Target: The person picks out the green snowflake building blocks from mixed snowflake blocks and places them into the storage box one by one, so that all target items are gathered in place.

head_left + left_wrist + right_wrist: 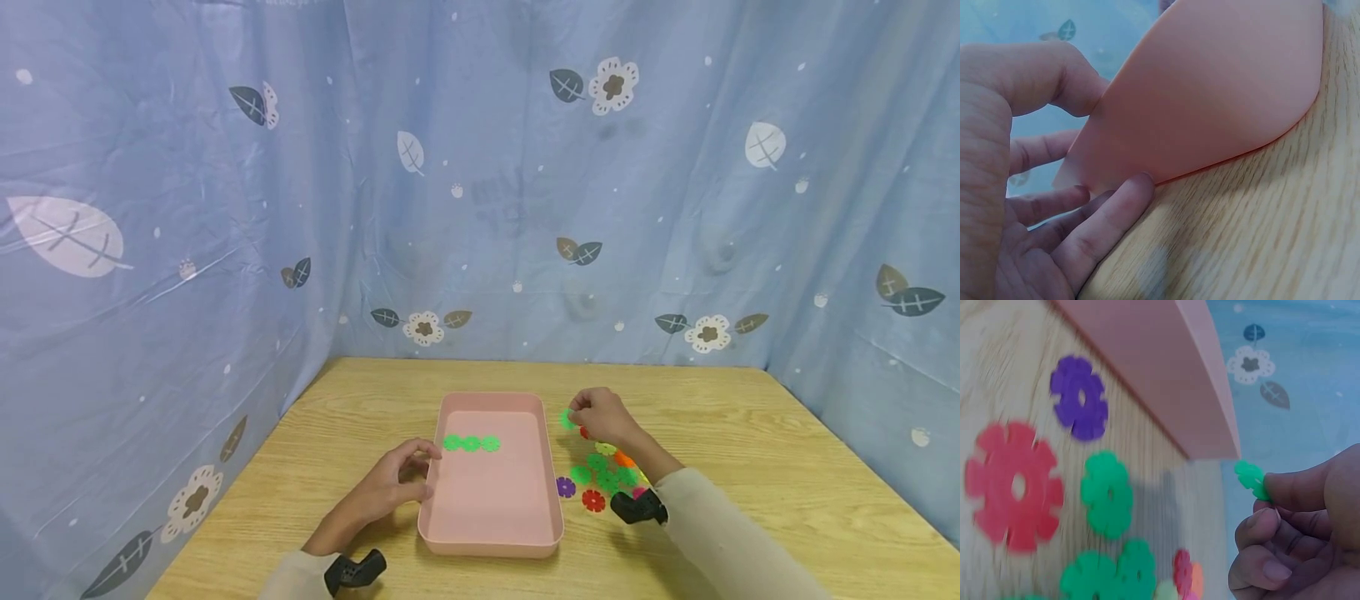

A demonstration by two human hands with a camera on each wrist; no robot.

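A pink rectangular tray lies lengthwise on the table. My left hand holds its left side, fingers and thumb at the rim. In the left wrist view, the left hand's fingers lie against the outside of the tray wall. Inside the tray, a row of three green flower-shaped discs lies toward the far left. Beyond the tray's right side, my right hand pinches a notched green flower-shaped disc between thumb and fingers.
Right of the tray are scattered flower-shaped discs: a purple one, a red one, several green ones and an orange one, partly under the right forearm. A blue patterned curtain hangs behind the wooden table.
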